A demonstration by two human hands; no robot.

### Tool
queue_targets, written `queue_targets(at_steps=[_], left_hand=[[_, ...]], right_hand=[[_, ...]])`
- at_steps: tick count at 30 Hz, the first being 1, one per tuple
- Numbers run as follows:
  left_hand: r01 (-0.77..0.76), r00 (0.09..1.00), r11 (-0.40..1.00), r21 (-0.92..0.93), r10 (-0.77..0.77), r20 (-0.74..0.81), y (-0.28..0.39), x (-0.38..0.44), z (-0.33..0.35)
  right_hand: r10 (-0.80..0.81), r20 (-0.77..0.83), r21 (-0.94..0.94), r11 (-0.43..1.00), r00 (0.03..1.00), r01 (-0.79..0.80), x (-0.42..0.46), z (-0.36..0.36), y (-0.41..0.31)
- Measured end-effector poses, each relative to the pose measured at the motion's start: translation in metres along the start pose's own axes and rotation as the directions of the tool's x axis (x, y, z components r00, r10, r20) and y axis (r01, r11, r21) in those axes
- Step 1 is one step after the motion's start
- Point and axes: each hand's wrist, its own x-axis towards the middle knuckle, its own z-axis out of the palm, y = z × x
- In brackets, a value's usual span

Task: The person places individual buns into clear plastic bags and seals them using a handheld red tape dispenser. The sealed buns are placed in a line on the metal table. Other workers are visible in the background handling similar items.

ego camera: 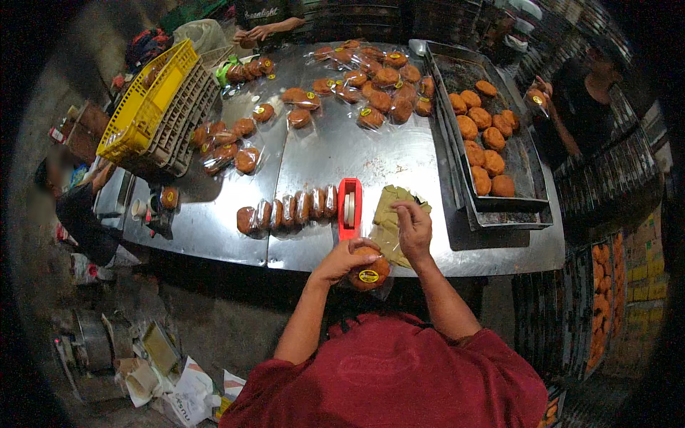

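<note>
My left hand grips a round brown bun in a clear plastic bag with a yellow sticker, at the table's front edge. Just beyond it stands a red tape dispenser with a pale roll. My right hand is raised over an olive-coloured cloth or paper piece, thumb and forefinger brought together. Whether anything thin is pinched there cannot be made out. To the left of the dispenser, several plastic-wrapped buns stand on edge in a row.
Bagged buns are heaped on the metal table. Unwrapped buns lie in a deep metal tray at right. Yellow crates stand at left. Other people stand at the far side, left and right, one person's hand holding a bagged bun.
</note>
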Motion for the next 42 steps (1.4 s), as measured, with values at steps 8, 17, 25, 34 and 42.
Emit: queue_targets(at_steps=[8, 17, 25, 34, 42], left_hand=[[-0.022, 0.991, 0.999, 0.033, 0.026, -0.130, 0.024, -0.014, 0.006], [-0.012, 0.977, 0.995, 0.103, 0.033, -0.209, 0.030, -0.008, 0.012], [-0.074, 0.894, 0.994, -0.079, 0.031, -0.447, 0.002, -0.012, 0.008], [-0.362, 0.890, 0.927, -0.092, 0.315, -0.328, 0.021, -0.010, 0.025], [-0.366, 0.736, 0.895, 0.256, 0.447, -0.509, 0.031, 0.000, 0.018]], right_hand=[[0.281, -0.214, 0.397, 0.900, 0.936, -0.179, 0.004, -0.009, -0.014], [0.330, 0.108, 0.255, 0.902, 0.938, -0.347, -0.028, 0.004, 0.012], [0.199, 0.011, -0.011, 0.980, 0.980, -0.199, -0.019, 0.007, -0.011], [0.399, 0.473, 0.152, 0.842, 0.786, -0.518, -0.031, 0.026, 0.058], [0.112, 0.180, 0.169, 0.975, 0.977, -0.143, -0.042, 0.028, -0.017]])
